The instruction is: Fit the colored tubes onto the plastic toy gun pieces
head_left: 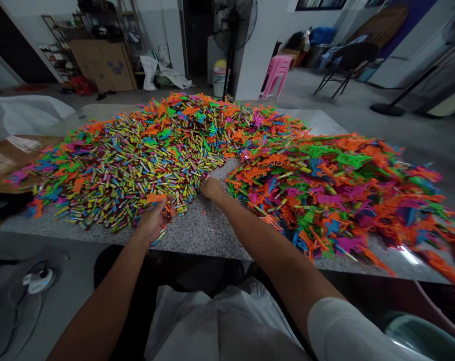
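Observation:
My left hand (152,220) is closed around an orange plastic toy piece (160,199) and a small tube, just above the near edge of a granite slab (208,233). My right hand (211,189) reaches forward with its fingers curled into the edge of a big heap of small coloured tubes (137,160). To the right lies a second heap of flat plastic toy pieces (336,190) in orange, green, pink and blue. What the right fingers hold, if anything, is hidden.
A white plastic bag (212,321) lies open in my lap below the slab. A power strip with cable (39,280) sits on the floor at left. Behind the heaps stand a fan (233,30), a pink stool (277,72), a folding chair (343,62) and shelves (99,55).

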Demonstrator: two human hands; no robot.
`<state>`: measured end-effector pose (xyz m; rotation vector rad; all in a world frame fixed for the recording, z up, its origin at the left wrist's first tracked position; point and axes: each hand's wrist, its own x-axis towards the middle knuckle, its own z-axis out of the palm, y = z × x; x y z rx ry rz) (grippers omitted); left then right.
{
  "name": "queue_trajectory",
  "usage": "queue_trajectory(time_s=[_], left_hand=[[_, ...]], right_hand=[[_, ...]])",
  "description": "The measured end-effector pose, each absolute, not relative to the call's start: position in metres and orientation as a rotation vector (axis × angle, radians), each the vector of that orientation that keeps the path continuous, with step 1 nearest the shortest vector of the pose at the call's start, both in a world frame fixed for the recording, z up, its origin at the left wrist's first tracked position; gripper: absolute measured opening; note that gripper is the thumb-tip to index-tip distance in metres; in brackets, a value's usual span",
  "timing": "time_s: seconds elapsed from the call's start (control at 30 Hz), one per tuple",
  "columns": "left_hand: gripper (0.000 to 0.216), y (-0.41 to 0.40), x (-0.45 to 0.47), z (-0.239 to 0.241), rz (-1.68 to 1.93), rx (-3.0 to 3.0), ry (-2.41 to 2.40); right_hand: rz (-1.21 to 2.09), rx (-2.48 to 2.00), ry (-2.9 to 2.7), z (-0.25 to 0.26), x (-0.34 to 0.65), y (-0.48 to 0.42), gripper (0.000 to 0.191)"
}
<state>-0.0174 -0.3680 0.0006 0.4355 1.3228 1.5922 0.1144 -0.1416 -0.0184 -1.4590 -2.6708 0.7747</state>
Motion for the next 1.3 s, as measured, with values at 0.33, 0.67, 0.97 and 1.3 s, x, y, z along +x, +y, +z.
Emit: queue_trajectory(time_s=[0.33,0.67,0.97,1.3], left_hand=[[0.031,-0.357,0.006,0.006,1.516,0.820,1.437],[0.056,-0.360,0.014,0.014,1.357,0.941,1.510],[0.061,-0.361,0.019,0.017,1.275,1.064,1.560],[0.052,-0.364,0.020,0.025,1.142,1.046,1.467]], right_hand=[[2.009,-0.584,-1.373,-0.007,0.149,-0.232,0.024],[2.034,-0.520,-1.368,0.008,0.168,-0.246,0.025],[1.887,-0.525,-1.560,0.016,0.180,-0.244,0.020],[1.918,-0.507,-1.667,0.021,0.184,-0.232,0.017]])
